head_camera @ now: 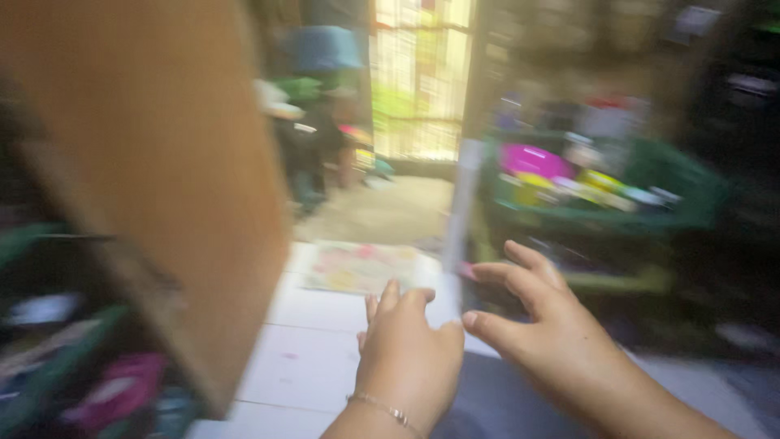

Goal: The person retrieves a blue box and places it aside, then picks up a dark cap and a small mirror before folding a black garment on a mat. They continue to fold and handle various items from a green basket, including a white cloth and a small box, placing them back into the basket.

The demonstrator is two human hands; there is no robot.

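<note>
The picture is heavily blurred by motion. My left hand [406,354] hangs low in the middle with its fingers curled loosely, a thin bracelet at the wrist, and nothing in it. My right hand [540,321] is beside it, fingers spread apart and reaching forward, also holding nothing. Both hover over a white tiled floor [317,358]. A pale patterned mat [361,267] lies on the tiles just beyond my fingers.
A large brown wooden panel [162,179] fills the left side. On the right a green rack [642,203] carries pink and yellow items. A bright doorway [418,77] opens straight ahead, with a white post [463,203] near it.
</note>
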